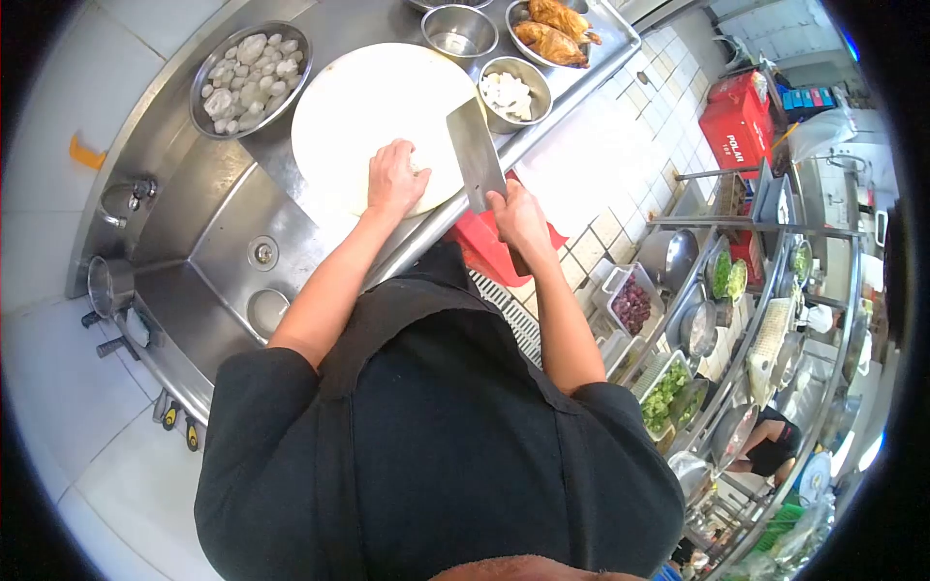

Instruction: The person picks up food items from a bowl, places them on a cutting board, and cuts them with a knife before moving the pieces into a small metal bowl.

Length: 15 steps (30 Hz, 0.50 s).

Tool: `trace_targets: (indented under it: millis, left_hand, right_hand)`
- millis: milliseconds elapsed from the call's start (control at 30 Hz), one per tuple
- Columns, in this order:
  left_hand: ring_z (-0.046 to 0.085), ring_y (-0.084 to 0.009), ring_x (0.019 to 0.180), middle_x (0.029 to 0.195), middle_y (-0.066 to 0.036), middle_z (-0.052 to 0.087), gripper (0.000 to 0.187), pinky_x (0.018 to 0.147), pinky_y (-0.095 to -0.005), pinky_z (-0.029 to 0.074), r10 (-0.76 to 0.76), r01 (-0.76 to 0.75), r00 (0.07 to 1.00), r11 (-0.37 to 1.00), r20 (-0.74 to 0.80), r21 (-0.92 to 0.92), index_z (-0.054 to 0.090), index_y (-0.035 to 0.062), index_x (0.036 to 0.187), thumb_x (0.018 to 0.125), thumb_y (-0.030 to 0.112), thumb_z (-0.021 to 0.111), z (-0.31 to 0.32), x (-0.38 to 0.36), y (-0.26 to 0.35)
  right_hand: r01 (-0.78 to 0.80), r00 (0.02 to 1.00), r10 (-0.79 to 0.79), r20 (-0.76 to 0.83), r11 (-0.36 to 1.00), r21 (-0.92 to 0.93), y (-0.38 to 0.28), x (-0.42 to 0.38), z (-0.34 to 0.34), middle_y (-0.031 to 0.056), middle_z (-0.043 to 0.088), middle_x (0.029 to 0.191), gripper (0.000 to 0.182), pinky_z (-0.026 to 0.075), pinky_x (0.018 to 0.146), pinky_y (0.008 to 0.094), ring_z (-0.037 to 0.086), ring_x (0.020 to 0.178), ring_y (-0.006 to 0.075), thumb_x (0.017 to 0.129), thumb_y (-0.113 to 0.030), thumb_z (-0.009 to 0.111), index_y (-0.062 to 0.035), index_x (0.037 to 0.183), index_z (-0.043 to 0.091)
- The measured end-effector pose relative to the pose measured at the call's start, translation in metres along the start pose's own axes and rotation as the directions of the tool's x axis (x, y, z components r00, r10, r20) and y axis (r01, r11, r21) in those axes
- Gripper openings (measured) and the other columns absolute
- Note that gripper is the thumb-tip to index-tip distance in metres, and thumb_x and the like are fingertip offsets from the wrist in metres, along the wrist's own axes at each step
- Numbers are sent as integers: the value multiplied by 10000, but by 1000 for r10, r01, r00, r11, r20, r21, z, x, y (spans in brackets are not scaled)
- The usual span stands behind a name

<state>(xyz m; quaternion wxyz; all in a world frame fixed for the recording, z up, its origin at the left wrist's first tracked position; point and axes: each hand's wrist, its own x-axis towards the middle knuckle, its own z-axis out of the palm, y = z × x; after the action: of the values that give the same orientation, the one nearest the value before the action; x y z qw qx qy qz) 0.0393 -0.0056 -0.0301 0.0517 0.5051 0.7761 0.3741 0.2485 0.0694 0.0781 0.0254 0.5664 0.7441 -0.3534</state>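
My right hand [521, 215] is wrapped around the handle of a cleaver [475, 153], whose broad blade is over the right side of a round white cutting board [349, 107]. My left hand [392, 179] lies on the board's near part, its fingers curled and pressed on a small white piece of food that they mostly hide. Beyond the blade, a metal bowl [541, 107] holds cut white pieces [506, 96]. A larger metal bowl [200, 108] at the board's left is full of whole, roundish white pieces [250, 85].
An empty-looking metal bowl [459, 31] and a bowl of browned poultry [550, 41] stand behind the board. A steel sink [208, 228] lies at left. Below the counter edge is a red container [482, 248]. Racks with vegetables [665, 395] and another person [770, 441] are at right.
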Motion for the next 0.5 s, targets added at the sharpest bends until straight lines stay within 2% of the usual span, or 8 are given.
trace_targets:
  millis: [100, 200, 233, 333, 433, 500]
  left_hand:
    - [606, -351, 1080, 1148, -127, 659, 422, 909, -451, 492, 47, 22, 953, 974, 299, -224, 605, 26, 1030, 700, 168, 826, -18, 17, -19]
    - [598, -355, 1184, 1284, -164, 645, 497, 945, -413, 536, 230, -72, 850, 942, 475, -328, 626, 26, 1170, 732, 143, 831, -39, 30, -33]
    - [585, -336, 1236, 1361, -161, 621, 543, 1018, -398, 513, 296, -141, 823, 933, 484, -331, 629, 60, 1251, 743, 87, 817, -40, 31, -38]
    - [581, -335, 1249, 1406, -150, 603, 551, 1041, -397, 500, 329, -213, 865, 925, 379, -316, 642, 74, 1273, 755, 108, 824, -42, 22, -39]
    - [574, -327, 1260, 1383, -135, 613, 498, 1069, -393, 482, 179, -125, 967, 953, 183, -275, 669, 67, 1235, 768, 135, 828, -40, -5, -35]
    - [574, -327, 1253, 1357, -136, 619, 465, 1063, -399, 481, 141, -89, 976, 955, 167, -283, 684, 60, 1206, 776, 162, 829, -37, -13, -34]
  right_hand:
    - [41, 999, -41, 9, 999, -28, 6, 3, 11, 326, 688, 982, 366, 511, 879, 561, 668, 986, 484, 987, -311, 573, 47, 1056, 608]
    - [113, 993, -117, -16, 980, -164, -2, -8, 15, 307, 698, 936, 343, 521, 860, 568, 682, 942, 475, 986, -308, 577, 30, 1035, 608]
    - [129, 991, -135, -19, 972, -194, -5, -12, 16, 300, 699, 911, 333, 527, 842, 569, 686, 919, 472, 988, -304, 576, 24, 1033, 604]
    - [179, 981, -192, -22, 945, -274, -10, -23, 20, 283, 701, 843, 302, 540, 788, 570, 697, 851, 465, 991, -291, 572, 7, 1031, 592]
    - [229, 968, -251, -32, 922, -314, -8, -31, 23, 270, 693, 792, 275, 535, 740, 575, 692, 799, 466, 990, -282, 576, -11, 1037, 573]
    - [249, 960, -275, -43, 917, -312, -4, -33, 27, 262, 681, 769, 264, 515, 715, 589, 677, 780, 475, 984, -289, 593, -32, 1031, 551]
